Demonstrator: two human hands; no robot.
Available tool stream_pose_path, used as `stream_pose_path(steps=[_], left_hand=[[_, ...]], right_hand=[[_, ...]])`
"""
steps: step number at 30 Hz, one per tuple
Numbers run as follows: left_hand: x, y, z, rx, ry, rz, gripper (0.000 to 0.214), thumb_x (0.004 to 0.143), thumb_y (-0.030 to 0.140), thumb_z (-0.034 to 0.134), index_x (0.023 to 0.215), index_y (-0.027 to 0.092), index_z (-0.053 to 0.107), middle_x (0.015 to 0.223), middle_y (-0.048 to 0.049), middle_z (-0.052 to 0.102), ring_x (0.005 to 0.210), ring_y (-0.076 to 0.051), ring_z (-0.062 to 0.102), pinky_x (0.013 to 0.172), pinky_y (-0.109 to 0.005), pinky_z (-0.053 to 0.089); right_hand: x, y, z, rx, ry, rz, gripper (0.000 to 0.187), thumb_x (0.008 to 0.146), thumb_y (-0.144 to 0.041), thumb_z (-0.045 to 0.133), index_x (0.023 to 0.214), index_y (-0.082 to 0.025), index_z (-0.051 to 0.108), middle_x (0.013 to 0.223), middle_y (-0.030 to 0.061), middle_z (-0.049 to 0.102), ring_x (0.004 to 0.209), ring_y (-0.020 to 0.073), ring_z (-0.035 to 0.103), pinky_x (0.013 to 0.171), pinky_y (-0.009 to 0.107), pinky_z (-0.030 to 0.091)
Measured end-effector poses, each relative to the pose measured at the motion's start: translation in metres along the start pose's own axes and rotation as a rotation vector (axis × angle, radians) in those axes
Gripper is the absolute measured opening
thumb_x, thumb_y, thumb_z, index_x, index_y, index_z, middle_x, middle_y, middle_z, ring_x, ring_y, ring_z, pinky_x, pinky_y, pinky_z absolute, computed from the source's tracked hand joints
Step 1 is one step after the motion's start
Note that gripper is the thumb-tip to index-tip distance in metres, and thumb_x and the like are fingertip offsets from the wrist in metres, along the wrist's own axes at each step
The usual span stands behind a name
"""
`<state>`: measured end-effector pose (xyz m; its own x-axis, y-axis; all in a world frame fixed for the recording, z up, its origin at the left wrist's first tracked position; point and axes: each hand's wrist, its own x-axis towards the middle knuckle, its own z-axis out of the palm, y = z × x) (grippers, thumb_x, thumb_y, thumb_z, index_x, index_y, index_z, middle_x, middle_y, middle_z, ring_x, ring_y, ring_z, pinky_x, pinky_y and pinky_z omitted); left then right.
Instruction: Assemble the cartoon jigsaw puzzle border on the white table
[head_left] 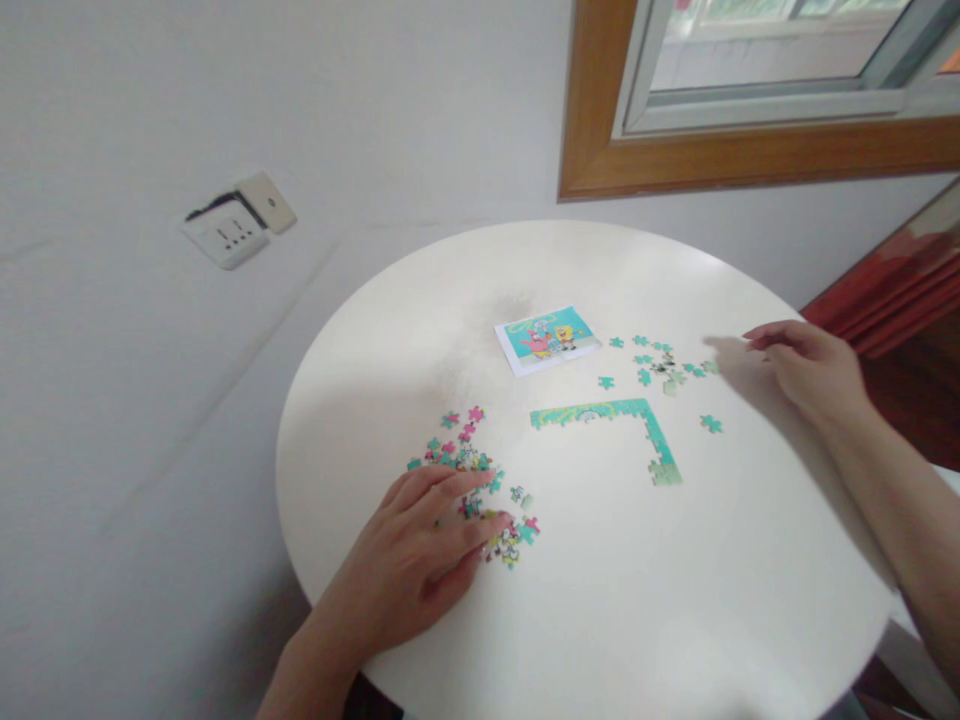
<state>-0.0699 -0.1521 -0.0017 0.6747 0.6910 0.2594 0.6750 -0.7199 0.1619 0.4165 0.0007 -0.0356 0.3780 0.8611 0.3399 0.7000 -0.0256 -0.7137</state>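
Observation:
My left hand (435, 540) lies over a pile of small jigsaw puzzle pieces (469, 458) in pink, teal, yellow and white. Its fingers are spread, with fingertips touching pieces, and part of the pile is hidden beneath it. My right hand (817, 370) hovers above the table's right side, loosely curved, fingertips slightly apart and no piece visible in it. Nearest to it are loose teal and pale green puzzle pieces (643, 377). Between the hands lies a joined puzzle border (600, 411), forming a top edge and a right side.
A printed cartoon picture card (551, 340) lies behind the border. Everything rests on a round white table (585, 620). One single teal piece (711, 424) sits right of the border. A wall with a socket (229, 232) and a wood-framed window (600, 160) stand behind.

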Motion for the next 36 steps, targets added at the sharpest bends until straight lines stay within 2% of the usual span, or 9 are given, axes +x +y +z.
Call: stream_pose_path(steps=[9, 13, 16, 21, 28, 32, 36], left_hand=[[-0.004, -0.003, 0.005, 0.04, -0.017, -0.045, 0.044, 0.092, 0.016, 0.051, 0.132, 0.033, 0.058, 0.144, -0.0036, 0.052, 0.125, -0.027, 0.047, 0.104, -0.048, 0.039], [-0.005, -0.006, 0.005, -0.016, -0.018, -0.09, 0.051, 0.089, 0.007, 0.047, 0.133, 0.03, 0.057, 0.144, -0.0047, 0.052, 0.129, -0.028, 0.044, 0.108, -0.051, 0.038], [-0.005, -0.007, 0.002, -0.1, 0.042, -0.117, 0.054, 0.087, 0.002, 0.044, 0.132, 0.03, 0.058, 0.141, -0.0051, 0.052, 0.129, -0.026, 0.045, 0.107, -0.048, 0.04], [-0.002, -0.006, -0.001, -0.186, 0.186, -0.161, 0.047, 0.086, -0.001, 0.047, 0.118, 0.028, 0.065, 0.13, -0.0057, 0.057, 0.121, -0.025, 0.051, 0.101, -0.043, 0.045], [-0.003, -0.007, -0.003, -0.133, 0.263, -0.18, 0.043, 0.086, 0.0, 0.051, 0.115, 0.029, 0.065, 0.121, -0.0056, 0.061, 0.114, -0.024, 0.054, 0.096, -0.042, 0.047], [-0.003, -0.007, -0.003, -0.104, 0.315, -0.209, 0.042, 0.086, -0.001, 0.05, 0.113, 0.028, 0.066, 0.118, -0.0055, 0.063, 0.111, -0.023, 0.057, 0.094, -0.041, 0.048], [-0.004, -0.007, -0.002, -0.103, 0.321, -0.208, 0.041, 0.087, -0.001, 0.05, 0.112, 0.027, 0.065, 0.117, -0.0057, 0.062, 0.11, -0.023, 0.057, 0.093, -0.042, 0.047]], right_hand=[[-0.001, -0.004, -0.001, -0.006, -0.006, -0.008, 0.033, 0.065, -0.02, 0.048, 0.086, -0.02, 0.072, 0.083, 0.001, 0.071, 0.073, 0.0162, 0.059, 0.061, 0.026, 0.036], [0.0, 0.001, 0.0, 0.015, 0.013, -0.037, 0.033, 0.063, -0.018, 0.048, 0.084, -0.02, 0.073, 0.083, 0.0012, 0.071, 0.077, 0.0166, 0.061, 0.064, 0.026, 0.038], [0.001, 0.005, 0.0, 0.015, 0.023, -0.024, 0.035, 0.063, -0.018, 0.048, 0.087, -0.021, 0.074, 0.083, 0.0012, 0.072, 0.076, 0.0166, 0.061, 0.063, 0.025, 0.037], [0.002, 0.006, 0.0, -0.008, 0.021, 0.003, 0.034, 0.064, -0.017, 0.049, 0.085, -0.022, 0.074, 0.083, 0.0002, 0.072, 0.072, 0.0146, 0.059, 0.061, 0.025, 0.036], [0.003, 0.009, 0.0, 0.003, 0.016, -0.002, 0.035, 0.064, -0.017, 0.05, 0.088, -0.021, 0.075, 0.082, 0.0003, 0.072, 0.068, 0.0136, 0.056, 0.058, 0.025, 0.035], [0.005, 0.014, 0.0, 0.003, 0.026, -0.025, 0.035, 0.065, -0.016, 0.05, 0.089, -0.022, 0.075, 0.084, 0.0004, 0.072, 0.072, 0.0146, 0.059, 0.061, 0.025, 0.037], [0.007, 0.02, 0.0, -0.006, 0.025, -0.035, 0.033, 0.067, -0.017, 0.051, 0.09, -0.022, 0.076, 0.085, 0.0008, 0.072, 0.074, 0.0147, 0.06, 0.061, 0.025, 0.037]])
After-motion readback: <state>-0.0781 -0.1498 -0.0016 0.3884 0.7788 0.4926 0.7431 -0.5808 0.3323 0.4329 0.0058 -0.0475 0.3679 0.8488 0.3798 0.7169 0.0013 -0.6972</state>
